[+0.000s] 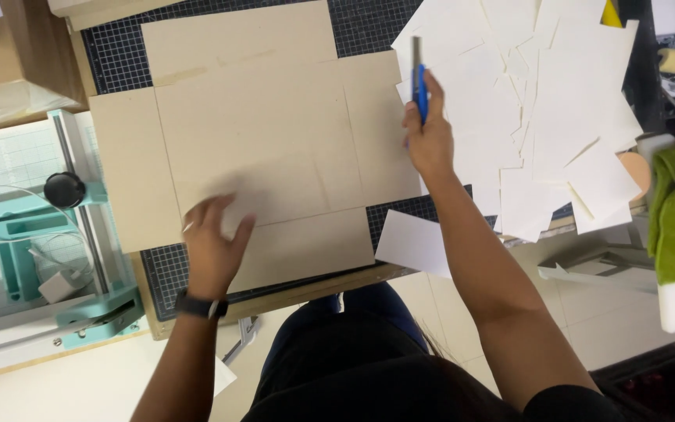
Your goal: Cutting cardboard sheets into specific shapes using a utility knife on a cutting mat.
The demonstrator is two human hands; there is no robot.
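The work looks to be between cuts: the left hand (211,244) lies flat, fingers (203,211) spread and gripping nothing, pressing on the lower left part of the tan cross-shaped cardboard sheet (259,133) that lies on the black gridded cutting mat (167,270) on the desk. The right hand (429,141) is closed around a blue-handled utility knife (419,87), blade up, held off the cardboard's right flap, over the loose pile of white paper offcuts (541,109). A further cut would call for bringing the blade back to the cardboard, well away from the flat fingers.
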